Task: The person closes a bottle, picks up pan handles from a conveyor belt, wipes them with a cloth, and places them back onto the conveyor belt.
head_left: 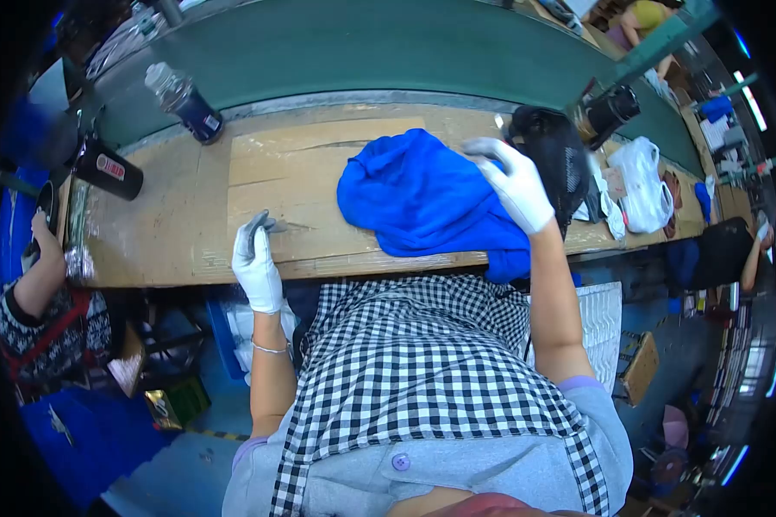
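Observation:
A bundled blue cloth (427, 194) lies crumpled on the cardboard-covered table, one end hanging over the front edge. My right hand (519, 188), in a white glove, is at the cloth's right side with its fingers apart and curved; nothing shows gripped in it. My left hand (256, 265), in a white glove with grey fingertips, is raised at the table's front edge, left of the cloth. Its fingers are bent and slightly apart, and I see nothing between them.
A clear bottle of dark liquid (185, 103) and a dark flask (108, 168) stand at left. A black mesh-like item (552, 159), a dark cup (612, 112) and a white plastic bag (642, 189) are at right. A co-worker's arm (43, 267) is at far left.

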The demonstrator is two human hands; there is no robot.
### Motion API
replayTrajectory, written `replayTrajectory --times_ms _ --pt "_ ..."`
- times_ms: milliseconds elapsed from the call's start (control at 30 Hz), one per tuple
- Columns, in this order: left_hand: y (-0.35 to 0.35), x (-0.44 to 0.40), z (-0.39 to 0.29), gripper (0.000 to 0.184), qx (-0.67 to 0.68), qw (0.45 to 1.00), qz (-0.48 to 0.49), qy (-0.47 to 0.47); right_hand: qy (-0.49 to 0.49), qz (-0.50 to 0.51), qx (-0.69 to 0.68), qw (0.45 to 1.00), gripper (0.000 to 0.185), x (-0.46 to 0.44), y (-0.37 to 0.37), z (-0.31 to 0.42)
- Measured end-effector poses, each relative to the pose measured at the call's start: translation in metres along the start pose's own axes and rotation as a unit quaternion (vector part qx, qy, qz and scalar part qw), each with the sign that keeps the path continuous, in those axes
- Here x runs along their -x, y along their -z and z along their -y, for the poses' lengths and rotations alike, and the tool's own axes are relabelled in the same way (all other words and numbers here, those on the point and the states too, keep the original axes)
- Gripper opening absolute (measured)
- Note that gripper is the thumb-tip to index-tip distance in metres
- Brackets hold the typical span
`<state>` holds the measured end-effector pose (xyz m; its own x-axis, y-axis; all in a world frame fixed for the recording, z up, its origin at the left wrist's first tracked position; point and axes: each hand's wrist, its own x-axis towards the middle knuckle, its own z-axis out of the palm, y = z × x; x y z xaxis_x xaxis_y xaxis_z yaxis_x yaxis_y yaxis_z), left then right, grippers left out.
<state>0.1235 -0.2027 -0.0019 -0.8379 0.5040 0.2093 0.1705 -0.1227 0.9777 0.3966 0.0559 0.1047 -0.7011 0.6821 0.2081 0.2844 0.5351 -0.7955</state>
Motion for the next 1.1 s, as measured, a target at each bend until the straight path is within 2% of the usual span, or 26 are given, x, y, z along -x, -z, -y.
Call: replayTrajectory --times_ms 33,100,133,167,233,267,300,333,367,400,433,500,533,567,600,633,667,700,767,833,900,933,967,1033,1067,1100 --pt "0.011 -0.001 0.008 0.022 -0.002 1.0 -0.009 0.004 -0.009 -0.014 0.017 1.0 0.021 0.012 0.003 -0.003" --pt "0.04 -0.005 0.03 0.023 -0.216 0.965 -0.095 -0.117 -0.007 -0.02 0.072 0.997 0.018 0.04 0.0 0.012" --pt "0.048 -0.003 0.025 0.024 -0.275 0.946 -0.12 -0.122 -0.025 0.004 0.07 0.997 0.017 0.054 -0.004 0.022" --pt "0.057 -0.004 0.029 0.024 -0.302 0.936 -0.139 -0.119 0.019 0.076 0.076 0.994 0.016 0.063 -0.005 0.029" --pt "0.063 -0.007 0.037 0.027 -0.372 0.91 -0.137 -0.121 -0.038 0.277 -0.042 0.959 0.017 0.078 -0.024 0.043" --pt "0.057 -0.007 0.035 0.03 -0.395 0.904 -0.126 -0.104 0.019 0.342 -0.001 0.939 0.02 0.084 -0.043 0.044" --pt "0.055 -0.01 0.049 0.031 -0.307 0.94 -0.113 -0.092 0.012 0.403 0.069 0.913 0.026 0.09 -0.068 0.047" --pt "0.046 -0.013 0.033 0.03 -0.415 0.898 -0.071 -0.129 -0.011 0.452 0.138 0.881 0.028 0.096 -0.099 0.038" --pt "0.037 -0.015 0.025 0.03 -0.405 0.903 -0.06 -0.126 -0.037 0.449 0.107 0.887 0.029 0.1 -0.123 0.028" --pt "0.029 -0.019 0.017 0.03 -0.443 0.885 -0.039 -0.134 -0.048 0.418 0.117 0.9 0.03 0.102 -0.143 0.01" --pt "0.026 -0.023 0.008 0.031 -0.448 0.884 0.014 -0.132 -0.059 0.384 0.127 0.913 0.031 0.102 -0.157 -0.002" --pt "0.027 -0.03 0.015 0.029 -0.389 0.905 0.063 -0.161 -0.11 0.407 0.176 0.89 0.033 0.091 -0.172 -0.005" --pt "0.03 -0.03 0.012 0.028 -0.382 0.906 0.085 -0.161 -0.115 0.403 0.132 0.898 0.038 0.093 -0.181 -0.017" --pt "0.033 -0.031 0.01 0.028 -0.373 0.907 0.108 -0.16 -0.11 0.402 0.13 0.899 0.038 0.099 -0.194 -0.034" --pt "0.039 -0.031 0.015 0.028 -0.377 0.906 0.105 -0.164 -0.144 0.382 0.145 0.901 0.044 0.106 -0.208 -0.052" --pt "0.044 -0.03 0.027 0.026 -0.273 0.951 0.096 -0.111 -0.179 0.36 0.159 0.902 0.049 0.106 -0.218 -0.066" --pt "0.05 -0.029 0.032 0.024 -0.164 0.981 0.086 -0.056 -0.152 0.426 0.207 0.867 0.058 0.101 -0.219 -0.077" --pt "0.056 -0.031 0.031 0.024 -0.168 0.98 0.083 -0.062 -0.154 0.368 0.262 0.879 0.056 0.11 -0.252 -0.146" --pt "0.066 -0.039 0.027 0.022 -0.013 1.0 -0.006 0.019 -0.053 0.098 0.231 0.967 0.046 0.126 -0.282 -0.204" --pt "0.079 -0.052 0.038 0.023 -0.041 0.999 -0.032 -0.005 -0.051 0.099 0.216 0.97 0.046 0.112 -0.272 -0.182" --pt "0.085 -0.069 0.044 0.024 -0.2 0.976 -0.073 -0.045 -0.054 0.101 0.194 0.974 0.046 0.098 -0.275 -0.183" --pt "0.085 -0.075 0.04 0.026 -0.303 0.946 -0.08 -0.077 -0.062 0.105 0.18 0.976 0.046 0.1 -0.278 -0.186" --pt "0.083 -0.078 0.038 0.026 -0.31 0.945 -0.076 -0.076 -0.071 0.11 0.165 0.978 0.046 0.102 -0.281 -0.188" --pt "0.074 -0.085 0.029 0.03 -0.482 0.867 -0.042 -0.115 -0.082 0.122 0.135 0.98 0.045 0.097 -0.286 -0.195" --pt "0.071 -0.086 0.026 0.038 -0.523 0.844 -0.008 -0.116 -0.085 0.131 0.121 0.98 0.045 0.092 -0.287 -0.2" --pt "0.068 -0.086 0.023 0.038 -0.53 0.841 -0.011 -0.113 -0.088 0.141 0.107 0.98 0.045 0.082 -0.292 -0.208"
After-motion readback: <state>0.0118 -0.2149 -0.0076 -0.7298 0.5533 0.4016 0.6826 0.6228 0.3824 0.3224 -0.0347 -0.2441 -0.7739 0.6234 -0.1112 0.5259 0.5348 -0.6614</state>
